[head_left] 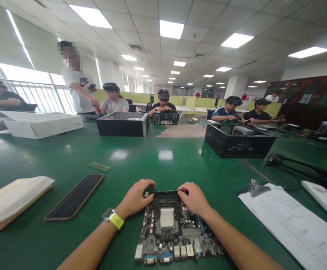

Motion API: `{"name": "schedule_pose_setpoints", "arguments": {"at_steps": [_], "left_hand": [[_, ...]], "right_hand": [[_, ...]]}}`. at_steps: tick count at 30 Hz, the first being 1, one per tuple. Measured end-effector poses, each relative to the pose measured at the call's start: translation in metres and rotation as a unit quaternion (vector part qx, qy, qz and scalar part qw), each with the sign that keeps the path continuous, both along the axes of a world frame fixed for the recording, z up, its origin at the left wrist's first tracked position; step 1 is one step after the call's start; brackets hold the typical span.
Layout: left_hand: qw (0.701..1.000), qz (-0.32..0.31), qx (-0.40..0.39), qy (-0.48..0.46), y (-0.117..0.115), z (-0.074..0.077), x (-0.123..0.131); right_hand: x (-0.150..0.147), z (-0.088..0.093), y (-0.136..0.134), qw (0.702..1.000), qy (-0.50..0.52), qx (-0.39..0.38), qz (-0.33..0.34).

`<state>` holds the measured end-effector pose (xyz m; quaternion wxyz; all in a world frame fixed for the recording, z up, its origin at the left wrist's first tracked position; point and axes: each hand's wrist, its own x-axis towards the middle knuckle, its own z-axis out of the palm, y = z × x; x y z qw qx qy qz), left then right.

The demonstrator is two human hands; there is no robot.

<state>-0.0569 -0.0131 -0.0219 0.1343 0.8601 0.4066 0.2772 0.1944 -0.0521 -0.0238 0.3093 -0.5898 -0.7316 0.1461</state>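
Observation:
A dark computer motherboard point(171, 232) lies flat on the green table in front of me, its silver processor point(166, 218) in the middle. My left hand point(136, 197), a yellow-strapped watch on its wrist, curls its fingers over the board's far left edge. My right hand point(194, 198) does the same at the far right edge. Both press on a long black part point(165, 194) along that far edge; I cannot make out what it is.
A phone point(76, 195) and a padded envelope point(11, 200) lie to the left, a clipboard with papers point(293, 221) to the right. Black computer cases point(238, 140) point(123, 123) and a white box point(41, 123) stand farther back. Several people sit at the far side.

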Motion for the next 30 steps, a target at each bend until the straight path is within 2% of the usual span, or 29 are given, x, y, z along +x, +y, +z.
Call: {"name": "schedule_pose_setpoints", "arguments": {"at_steps": [3,12,30], "left_hand": [[1.000,-0.019,-0.004,0.020,-0.0021,0.0019,0.0008],[0.999,-0.046,-0.010,-0.010,-0.0035,0.0024,0.0015],[0.999,-0.039,-0.011,-0.015,-0.0032,0.0036,0.0003]], "right_hand": [[-0.0056,-0.0022,-0.0032,1.000,-0.001,0.003,0.006],[-0.0044,-0.0047,-0.0026,1.000,-0.001,-0.001,0.008],[-0.0041,-0.0051,-0.0031,1.000,0.008,-0.003,0.012]]}}
